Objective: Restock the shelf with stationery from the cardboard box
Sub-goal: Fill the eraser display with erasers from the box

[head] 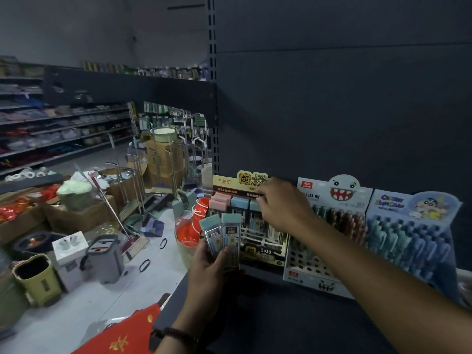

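Restocking step: left hand [212, 261] grips two spare packs [222, 233]; right hand [281, 205] rests bent fingers [262, 200] on a blue pack [253, 206] in the display box [255, 180], grip unclear. Next, likely seat that pack level.

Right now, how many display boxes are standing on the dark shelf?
3. The yellow-topped box at the left, behind the right hand; the toothy-monster pen box in the middle; the cartoon-boy pen box at the right. More may lie past the frame's right edge.
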`<action>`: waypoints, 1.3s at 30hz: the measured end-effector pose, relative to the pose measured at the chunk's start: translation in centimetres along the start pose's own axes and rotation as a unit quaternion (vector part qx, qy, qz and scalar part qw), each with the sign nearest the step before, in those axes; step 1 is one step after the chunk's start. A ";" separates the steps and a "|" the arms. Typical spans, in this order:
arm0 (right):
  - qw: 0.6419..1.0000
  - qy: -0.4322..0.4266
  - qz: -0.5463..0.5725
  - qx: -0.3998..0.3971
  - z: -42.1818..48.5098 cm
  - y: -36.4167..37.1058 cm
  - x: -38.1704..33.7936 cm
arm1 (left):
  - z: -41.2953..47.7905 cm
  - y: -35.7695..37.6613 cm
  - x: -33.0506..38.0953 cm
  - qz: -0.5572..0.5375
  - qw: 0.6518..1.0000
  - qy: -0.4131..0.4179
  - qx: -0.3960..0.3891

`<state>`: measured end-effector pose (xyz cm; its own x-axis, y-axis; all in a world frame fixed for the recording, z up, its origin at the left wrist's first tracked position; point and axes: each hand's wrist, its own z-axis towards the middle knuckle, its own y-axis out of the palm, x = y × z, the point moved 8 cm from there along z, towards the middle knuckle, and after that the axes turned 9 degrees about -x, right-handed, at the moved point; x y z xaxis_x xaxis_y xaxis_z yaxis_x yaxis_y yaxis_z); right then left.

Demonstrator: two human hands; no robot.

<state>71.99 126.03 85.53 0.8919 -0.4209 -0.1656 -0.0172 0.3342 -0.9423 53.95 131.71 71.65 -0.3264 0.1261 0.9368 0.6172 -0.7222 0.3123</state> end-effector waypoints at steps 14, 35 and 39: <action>0.949 -0.086 0.293 -0.085 -2.9 -0.3 -1.5 | -0.4 0.4 0.6 0.030 0.999 0.029 -0.006; 0.992 -0.014 0.122 -0.010 -1.3 -0.1 0.8 | -0.3 -0.3 0.8 0.178 0.982 0.051 0.032; 0.995 -0.015 0.099 -0.013 -0.9 -0.1 0.6 | -0.3 -0.2 0.8 0.185 0.981 0.059 0.027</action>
<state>72.10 124.97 85.24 0.8827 -0.3242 -0.3402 -0.2047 0.3865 -0.8993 53.29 131.73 72.33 -0.1520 -0.2196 0.9637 0.7450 -0.6661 -0.0343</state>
